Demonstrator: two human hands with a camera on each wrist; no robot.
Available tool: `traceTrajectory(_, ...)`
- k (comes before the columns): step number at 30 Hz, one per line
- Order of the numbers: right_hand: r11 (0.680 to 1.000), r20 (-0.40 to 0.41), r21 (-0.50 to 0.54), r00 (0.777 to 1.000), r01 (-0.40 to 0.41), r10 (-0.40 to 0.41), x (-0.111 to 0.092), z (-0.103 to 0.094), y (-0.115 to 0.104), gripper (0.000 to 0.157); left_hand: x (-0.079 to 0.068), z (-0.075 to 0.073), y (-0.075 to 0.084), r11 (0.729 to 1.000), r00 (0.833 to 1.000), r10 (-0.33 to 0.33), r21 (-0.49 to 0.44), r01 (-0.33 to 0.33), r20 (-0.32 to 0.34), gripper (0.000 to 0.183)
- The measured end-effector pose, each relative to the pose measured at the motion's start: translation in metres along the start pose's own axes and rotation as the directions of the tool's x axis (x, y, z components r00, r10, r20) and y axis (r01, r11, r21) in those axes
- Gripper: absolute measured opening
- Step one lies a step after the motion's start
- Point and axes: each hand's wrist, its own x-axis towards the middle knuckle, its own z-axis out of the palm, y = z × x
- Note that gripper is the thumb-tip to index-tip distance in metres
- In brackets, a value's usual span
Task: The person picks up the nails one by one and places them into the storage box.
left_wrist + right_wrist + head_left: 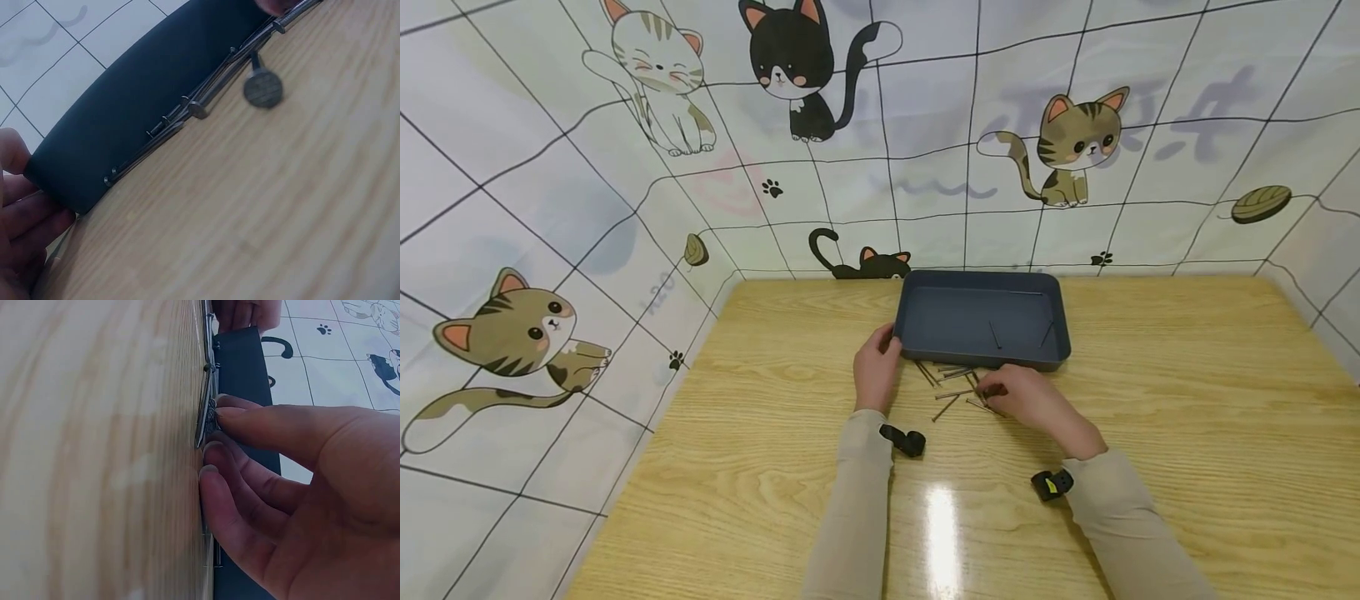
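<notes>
Head view: a dark blue-grey rectangular tray (943, 321) holds thin grey metal nails (995, 335), two on its right side pointing roughly near-to-far. More nails lie on the wooden table (737, 467) near its near wall, some left-to-right, others slanted. The left hand (876, 371) has its grip clamped on the tray's near left corner; the right hand (1026, 396) pinches nails between thumb and finger.

My view takes in a pale yellow-brown table with wood grain (737, 500). Toward its 12 o'clock edge sits 1 shallow, dark blue-grey rectangular tray (947, 321). Just off the tray's 6 o'clock side I see a loose scatter of thin grey metal nails (953, 395), some crossing; they overlap too much for me to count. 1 nail (946, 407) angles from 8 toward 2 o'clock. A white glare (942, 533) marks the tabletop's 6 o'clock side.
</notes>
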Motion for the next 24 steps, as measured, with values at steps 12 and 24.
traceTrajectory(12, 0.999, 0.034, 0.021, 0.999, -0.035, 0.034, -0.0002, -0.0018, 0.0021, 0.018, -0.0016, 0.0011, -0.0005, 1.000, 1.000, -0.023, -0.002, 0.023, -0.005, 0.032)
traceTrajectory(24, 0.999, 0.032, -0.014, 0.999, -0.040, 0.040, -0.0032, -0.0073, 0.0041, 0.025, -0.0007, 0.0015, 0.0005, 1.000, 1.000, -0.017, 0.015, 0.017, -0.001, 0.032)
